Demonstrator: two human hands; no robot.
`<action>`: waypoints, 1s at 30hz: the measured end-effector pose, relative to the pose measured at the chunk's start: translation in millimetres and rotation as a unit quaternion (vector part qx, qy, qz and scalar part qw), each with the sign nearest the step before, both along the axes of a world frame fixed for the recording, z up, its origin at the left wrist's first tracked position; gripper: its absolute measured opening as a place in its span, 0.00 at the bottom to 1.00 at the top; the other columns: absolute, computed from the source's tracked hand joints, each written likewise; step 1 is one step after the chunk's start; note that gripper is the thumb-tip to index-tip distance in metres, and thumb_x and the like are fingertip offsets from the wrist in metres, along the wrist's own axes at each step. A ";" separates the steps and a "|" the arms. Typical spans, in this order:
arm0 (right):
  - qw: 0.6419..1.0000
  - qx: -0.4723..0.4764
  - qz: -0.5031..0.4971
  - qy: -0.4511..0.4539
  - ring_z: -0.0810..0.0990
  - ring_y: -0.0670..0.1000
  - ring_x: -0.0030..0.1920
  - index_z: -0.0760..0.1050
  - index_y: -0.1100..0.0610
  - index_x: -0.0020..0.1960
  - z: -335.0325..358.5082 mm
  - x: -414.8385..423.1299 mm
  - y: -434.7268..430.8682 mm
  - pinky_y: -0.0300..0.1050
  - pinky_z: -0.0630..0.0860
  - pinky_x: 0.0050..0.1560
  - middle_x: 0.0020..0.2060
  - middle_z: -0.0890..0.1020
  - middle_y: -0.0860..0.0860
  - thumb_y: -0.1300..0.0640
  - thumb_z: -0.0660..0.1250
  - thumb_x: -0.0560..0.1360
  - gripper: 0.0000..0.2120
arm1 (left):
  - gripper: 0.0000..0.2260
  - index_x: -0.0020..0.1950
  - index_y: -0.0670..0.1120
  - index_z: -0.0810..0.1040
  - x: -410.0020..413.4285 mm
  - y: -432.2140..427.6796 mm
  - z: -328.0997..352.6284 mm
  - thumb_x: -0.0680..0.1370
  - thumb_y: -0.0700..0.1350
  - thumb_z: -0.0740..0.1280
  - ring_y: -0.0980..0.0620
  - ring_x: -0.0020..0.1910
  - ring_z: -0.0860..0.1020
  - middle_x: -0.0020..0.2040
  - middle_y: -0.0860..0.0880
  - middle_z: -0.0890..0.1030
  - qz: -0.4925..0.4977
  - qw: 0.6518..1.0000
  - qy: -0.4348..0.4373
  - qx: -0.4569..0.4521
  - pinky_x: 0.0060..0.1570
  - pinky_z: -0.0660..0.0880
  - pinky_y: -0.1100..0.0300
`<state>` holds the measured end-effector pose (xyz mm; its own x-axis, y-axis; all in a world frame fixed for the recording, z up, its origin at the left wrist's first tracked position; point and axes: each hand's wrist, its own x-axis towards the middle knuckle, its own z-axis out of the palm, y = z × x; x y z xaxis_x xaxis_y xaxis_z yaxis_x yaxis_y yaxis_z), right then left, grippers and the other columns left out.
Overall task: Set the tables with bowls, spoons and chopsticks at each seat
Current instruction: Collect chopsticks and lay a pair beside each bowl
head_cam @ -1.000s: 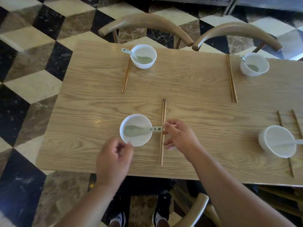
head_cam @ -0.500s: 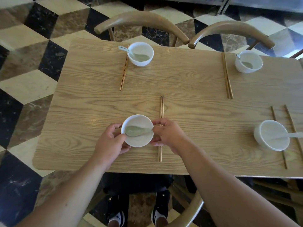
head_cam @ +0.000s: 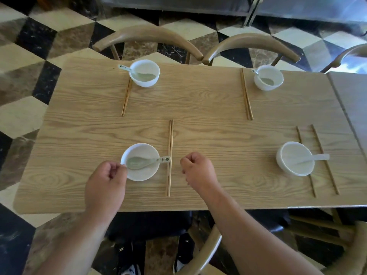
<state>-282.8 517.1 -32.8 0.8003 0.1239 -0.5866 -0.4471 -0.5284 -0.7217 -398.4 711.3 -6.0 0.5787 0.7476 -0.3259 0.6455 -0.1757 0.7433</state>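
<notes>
On the wooden tabletop (head_cam: 208, 108) four seats are laid. At the near-left seat a white bowl (head_cam: 139, 173) holds a pale spoon (head_cam: 148, 162), whose handle lies over the right rim and reaches the pair of chopsticks (head_cam: 169, 139) lying close together just beside the bowl. The left hand (head_cam: 106, 185) is curled at this bowl's left rim with its fingertips against the edge; whether it actually pinches the rim cannot be told. The right hand (head_cam: 198, 171) is balled loosely with nothing in it, just right of the chopsticks and apart from them. At the near-right seat a second bowl (head_cam: 294, 165) with a spoon (head_cam: 315, 157) sits over one stick of a split chopstick pair (head_cam: 325, 161), with the other stick passing its right side. Across the tabletop, the far-left bowl (head_cam: 147, 66) and the far-right bowl (head_cam: 272, 74) each hold a spoon, each with chopsticks on its left. Two curved wooden chairs (head_cam: 148, 33) stand behind the far edge.
</notes>
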 end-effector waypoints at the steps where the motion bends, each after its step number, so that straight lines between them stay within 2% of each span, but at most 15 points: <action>1: 1.000 0.001 -0.001 0.005 0.78 0.50 0.34 0.79 0.55 0.45 0.5 -2.8 -10.3 0.50 0.77 0.34 0.36 0.83 0.49 0.52 0.66 0.76 0.07 | 0.07 0.43 0.50 0.80 -1.1 -11.1 4.0 0.81 0.46 0.70 0.47 0.38 0.80 0.35 0.49 0.81 -0.013 1.000 0.001 -0.002 0.38 0.72 0.55; 4: 1.000 -0.006 0.001 0.011 0.77 0.49 0.33 0.79 0.53 0.42 4.6 -6.1 -40.8 0.47 0.76 0.34 0.34 0.82 0.48 0.53 0.66 0.77 0.06 | 0.09 0.41 0.50 0.81 -0.2 -45.4 15.0 0.81 0.46 0.70 0.46 0.32 0.79 0.32 0.48 0.82 -0.040 0.998 -0.017 -0.041 0.36 0.74 0.55; 7: 1.000 -0.019 -0.020 0.004 0.77 0.49 0.32 0.78 0.52 0.41 11.1 -6.6 -70.9 0.47 0.76 0.34 0.33 0.82 0.48 0.52 0.67 0.76 0.07 | 0.10 0.41 0.50 0.81 3.0 -80.7 21.6 0.82 0.46 0.70 0.50 0.29 0.80 0.32 0.47 0.83 -0.100 0.992 -0.017 -0.074 0.34 0.76 0.53; 10: 0.999 -0.036 -0.027 -0.001 0.77 0.48 0.31 0.79 0.51 0.41 19.4 -9.2 -98.0 0.46 0.76 0.33 0.32 0.82 0.47 0.52 0.67 0.76 0.06 | 0.11 0.41 0.50 0.82 7.3 -111.2 22.0 0.82 0.49 0.70 0.53 0.30 0.80 0.32 0.48 0.83 -0.185 0.979 -0.010 -0.087 0.36 0.78 0.52; 12: 0.998 -0.040 -0.042 -0.005 0.77 0.48 0.30 0.80 0.51 0.41 25.2 -11.9 -116.2 0.45 0.75 0.32 0.31 0.81 0.47 0.52 0.67 0.76 0.06 | 0.11 0.40 0.52 0.82 13.3 -124.5 17.6 0.82 0.51 0.70 0.51 0.33 0.82 0.33 0.49 0.83 -0.221 0.970 -0.003 -0.098 0.41 0.81 0.47; 15: 0.995 -0.044 -0.087 -0.026 0.76 0.49 0.30 0.79 0.52 0.40 32.4 -17.8 -145.9 0.46 0.75 0.32 0.30 0.81 0.48 0.52 0.67 0.75 0.06 | 0.11 0.40 0.55 0.83 22.3 -140.9 12.5 0.82 0.53 0.69 0.51 0.35 0.84 0.35 0.51 0.84 -0.265 0.958 0.009 -0.108 0.44 0.83 0.45; 20: 0.988 -0.049 -0.144 -0.037 0.75 0.49 0.31 0.80 0.53 0.41 45.8 -24.0 -208.6 0.47 0.74 0.33 0.31 0.80 0.47 0.54 0.67 0.77 0.08 | 0.09 0.44 0.58 0.84 36.2 -174.1 6.3 0.82 0.55 0.69 0.51 0.38 0.86 0.40 0.52 0.87 -0.267 0.954 0.026 -0.133 0.51 0.85 0.40; 25: 0.976 -0.029 -0.204 -0.067 0.73 0.49 0.32 0.77 0.59 0.43 49.3 -0.1 -281.8 0.47 0.73 0.34 0.31 0.77 0.49 0.55 0.67 0.79 0.09 | 0.10 0.44 0.59 0.86 57.3 -241.0 -1.6 0.83 0.51 0.69 0.52 0.39 0.87 0.42 0.53 0.88 -0.236 0.956 0.050 -0.166 0.52 0.85 0.44; 28: 0.970 -0.013 -0.224 -0.089 0.74 0.47 0.34 0.77 0.58 0.49 47.7 29.9 -340.8 0.44 0.73 0.36 0.34 0.79 0.49 0.54 0.68 0.80 0.06 | 0.05 0.52 0.56 0.86 82.1 -309.1 -9.2 0.83 0.48 0.70 0.51 0.42 0.87 0.47 0.53 0.88 -0.209 0.958 0.037 -0.193 0.55 0.85 0.44; 30: 0.971 -0.006 -0.223 -0.086 0.77 0.47 0.36 0.75 0.54 0.56 44.7 54.4 -377.8 0.44 0.74 0.38 0.38 0.80 0.49 0.53 0.68 0.80 0.07 | 0.05 0.59 0.55 0.83 100.2 -348.1 -10.5 0.84 0.48 0.69 0.51 0.47 0.87 0.54 0.53 0.87 -0.185 0.961 0.025 -0.204 0.54 0.85 0.48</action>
<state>-228.3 139.4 11.9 0.8585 -0.2641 -0.4396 -0.5078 -0.3185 -0.8004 -298.2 363.1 -16.6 0.7567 0.2969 -0.5825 0.6313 -0.1001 0.7691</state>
